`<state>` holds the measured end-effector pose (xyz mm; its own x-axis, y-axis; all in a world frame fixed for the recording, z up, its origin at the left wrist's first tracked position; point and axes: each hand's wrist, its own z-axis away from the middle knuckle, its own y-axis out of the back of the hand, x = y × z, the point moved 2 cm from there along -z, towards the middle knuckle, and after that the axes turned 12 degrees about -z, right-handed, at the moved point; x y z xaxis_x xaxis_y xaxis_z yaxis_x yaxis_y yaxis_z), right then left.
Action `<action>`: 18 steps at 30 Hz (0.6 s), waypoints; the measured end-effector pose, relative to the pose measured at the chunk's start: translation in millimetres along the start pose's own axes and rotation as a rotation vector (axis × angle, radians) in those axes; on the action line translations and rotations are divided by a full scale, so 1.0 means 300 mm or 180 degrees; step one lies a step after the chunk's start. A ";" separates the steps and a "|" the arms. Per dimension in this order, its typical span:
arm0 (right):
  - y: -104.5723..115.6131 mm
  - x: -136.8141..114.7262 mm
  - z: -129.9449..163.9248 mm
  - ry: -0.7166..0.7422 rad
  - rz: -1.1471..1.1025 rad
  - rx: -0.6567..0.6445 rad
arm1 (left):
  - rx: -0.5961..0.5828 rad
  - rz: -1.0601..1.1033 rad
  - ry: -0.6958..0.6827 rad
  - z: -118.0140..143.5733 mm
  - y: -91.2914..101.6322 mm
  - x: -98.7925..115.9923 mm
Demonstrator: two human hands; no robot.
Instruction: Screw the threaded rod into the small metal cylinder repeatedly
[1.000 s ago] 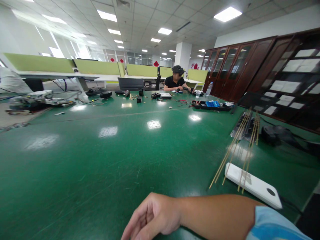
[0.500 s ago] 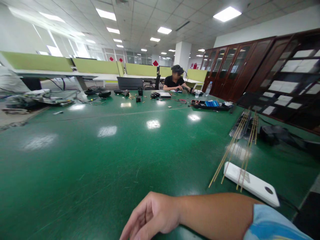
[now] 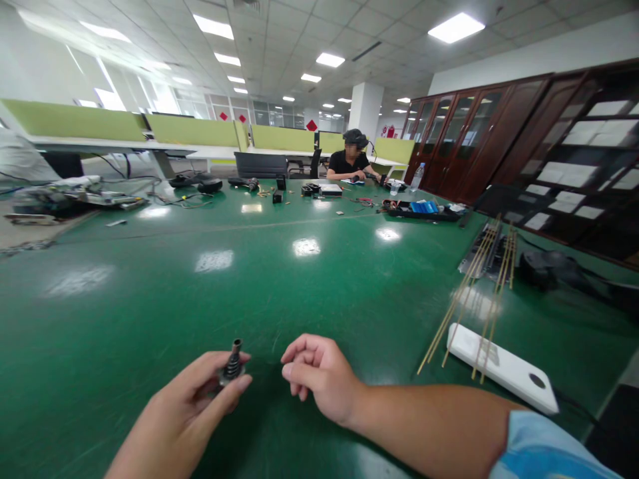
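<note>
Head view, from left to right: clutter of cables and boards (image 3: 74, 196) sits at the far left edge of the green surface (image 3: 150, 313). Nearer, low in the frame, the left hand (image 3: 187, 406) pinches a small dark threaded metal part (image 3: 232, 362) between thumb and fingertips; the part stands roughly upright, its narrow end pointing up, just above the surface. Just beside it to the right, not touching it, the right hand (image 3: 319, 376) hovers with fingers loosely curled inward and holds nothing; its forearm runs off toward the lower right into a light blue sleeve (image 3: 544, 449). A narrow gap separates the two hands, and the part lies on the left hand's side of that gap. Farther right, thin bamboo sticks (image 3: 474, 293) lie across a flat white device (image 3: 502, 368), well apart from both hands. At the far end of the surface another person (image 3: 352, 163) in a dark shirt sits among small tools, with a blue-filled tray (image 3: 422, 209) to the right.
</note>
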<state>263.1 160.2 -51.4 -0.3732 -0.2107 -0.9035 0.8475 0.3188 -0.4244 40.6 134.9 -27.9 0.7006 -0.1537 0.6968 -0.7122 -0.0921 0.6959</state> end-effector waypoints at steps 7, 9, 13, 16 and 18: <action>-0.008 -0.002 -0.004 -0.0111 0.0290 -0.0247 | -0.0595 0.1029 0.0415 -0.007 -0.100 -0.072; -0.011 0.000 -0.002 -0.0183 0.0434 -0.0303 | -0.0621 0.1132 0.0413 0.004 -0.102 -0.093; -0.017 0.002 -0.004 -0.0201 0.0728 -0.0308 | -0.0597 0.0999 0.0387 0.017 -0.111 -0.119; -0.023 0.005 -0.006 -0.0106 0.0886 -0.0335 | -0.0304 0.0231 0.0144 0.026 -0.103 -0.118; -0.027 0.006 -0.006 -0.0022 0.0948 -0.0416 | -0.0022 -0.0258 -0.0121 0.033 -0.089 -0.108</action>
<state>254.9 158.9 -49.6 -0.1133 -0.0964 -0.9889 0.8632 0.4833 -0.1460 36.5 132.7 -70.7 0.7538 -0.1831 0.6311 -0.6528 -0.0991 0.7510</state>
